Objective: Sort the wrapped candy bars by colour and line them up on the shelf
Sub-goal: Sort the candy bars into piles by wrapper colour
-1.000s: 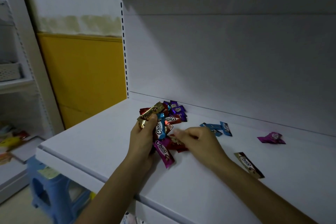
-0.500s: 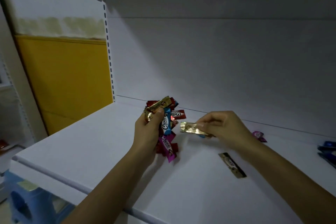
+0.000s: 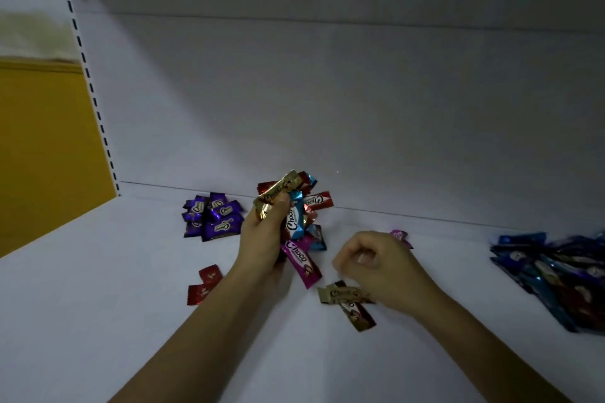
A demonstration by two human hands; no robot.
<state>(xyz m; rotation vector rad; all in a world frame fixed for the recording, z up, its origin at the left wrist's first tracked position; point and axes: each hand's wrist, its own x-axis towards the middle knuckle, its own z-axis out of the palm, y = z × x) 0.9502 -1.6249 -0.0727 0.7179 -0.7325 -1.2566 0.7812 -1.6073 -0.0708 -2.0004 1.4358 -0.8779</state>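
Gold candy bar [image 3: 342, 293] lies left-to-right beside curled, empty right hand [image 3: 379, 268]; left hand [image 3: 265, 239] grips mixed bars [image 3: 296, 226].

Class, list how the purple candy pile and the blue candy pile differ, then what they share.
The purple candy pile sits left, by the back wall; the blue candy pile sits far right. The purple candy pile is compact; the blue candy pile spreads wider. Both lie on the shelf, untouched.

Left hand [image 3: 262, 239] grips mixed bunch of foil-wrapped candy bars [image 3: 296, 226]. Right hand [image 3: 383, 268], fingers curled, sits by gold-wrapped bars [image 3: 343, 293] on white shelf [image 3: 131, 304]. Purple-wrapped pile [image 3: 214, 217] far left, blue-wrapped pile [image 3: 556, 278] right.
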